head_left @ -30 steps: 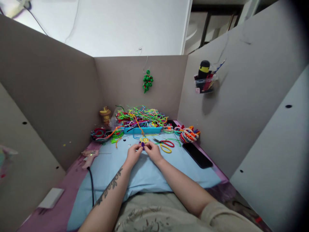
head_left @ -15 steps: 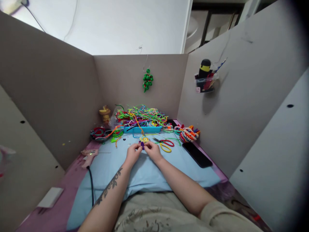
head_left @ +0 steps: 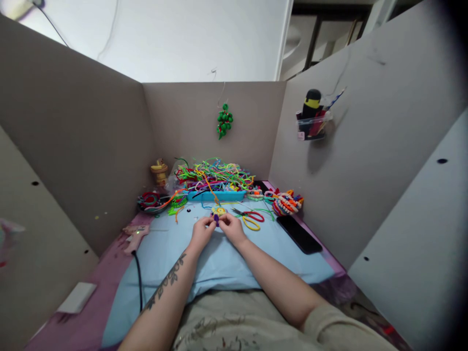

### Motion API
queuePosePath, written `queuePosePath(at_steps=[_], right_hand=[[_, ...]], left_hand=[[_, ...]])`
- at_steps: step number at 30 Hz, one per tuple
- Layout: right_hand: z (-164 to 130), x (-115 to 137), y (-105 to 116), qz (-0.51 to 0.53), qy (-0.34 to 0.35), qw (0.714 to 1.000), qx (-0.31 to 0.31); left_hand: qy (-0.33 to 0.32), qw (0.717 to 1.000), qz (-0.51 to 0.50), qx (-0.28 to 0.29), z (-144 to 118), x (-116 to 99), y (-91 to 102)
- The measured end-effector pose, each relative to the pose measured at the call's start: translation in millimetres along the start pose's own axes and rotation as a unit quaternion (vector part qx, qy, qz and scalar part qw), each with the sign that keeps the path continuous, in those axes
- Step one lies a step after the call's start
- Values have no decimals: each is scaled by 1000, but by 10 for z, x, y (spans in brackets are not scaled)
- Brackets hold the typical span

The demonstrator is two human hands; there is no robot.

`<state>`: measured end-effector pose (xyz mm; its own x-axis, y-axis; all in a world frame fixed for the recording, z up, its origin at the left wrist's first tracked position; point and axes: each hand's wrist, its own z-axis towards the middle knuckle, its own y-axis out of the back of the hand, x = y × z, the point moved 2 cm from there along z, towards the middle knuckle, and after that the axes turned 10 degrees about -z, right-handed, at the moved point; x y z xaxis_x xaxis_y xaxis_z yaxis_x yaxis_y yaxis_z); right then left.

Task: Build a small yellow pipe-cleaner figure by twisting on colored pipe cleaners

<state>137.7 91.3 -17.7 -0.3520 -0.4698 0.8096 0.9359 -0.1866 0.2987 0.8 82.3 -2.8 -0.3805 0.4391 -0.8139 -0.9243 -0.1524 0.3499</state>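
- Nothing much has been moved since the earlier frames: both hands stay joined at the same spot.
- A small purple and yellow craft piece [head_left: 218,215] is pinched between the left hand [head_left: 201,232] and the right hand [head_left: 231,228], fingertips closed on it, just above the blue mat [head_left: 175,258].
- It is judged light, soft and bendable, best held by its edges.
- Scissors [head_left: 249,218] and a phone [head_left: 299,234] lie to the right; a tangle of coloured cords [head_left: 214,176] is piled behind.

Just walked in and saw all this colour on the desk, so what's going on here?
A person sits at a light blue mat, pinching a small purple and yellow craft piece between the left hand and right hand. Behind it lie a pile of coloured cords, scissors and a black phone.
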Motion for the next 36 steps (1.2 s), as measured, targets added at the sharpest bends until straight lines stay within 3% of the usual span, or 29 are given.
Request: queuePosePath(at_steps=[17,27,36], right_hand=[[9,44,10,20,16,1000,1],[38,-13,-5,77,-11,997,-9],[-19,148,57,-44,64,997,-24]], left_hand=[[5,1000,-10,4,12,15,2],[26,998,-47,-15,-3,-53,6],[0,1000,-12,-7,-3,-20,7]])
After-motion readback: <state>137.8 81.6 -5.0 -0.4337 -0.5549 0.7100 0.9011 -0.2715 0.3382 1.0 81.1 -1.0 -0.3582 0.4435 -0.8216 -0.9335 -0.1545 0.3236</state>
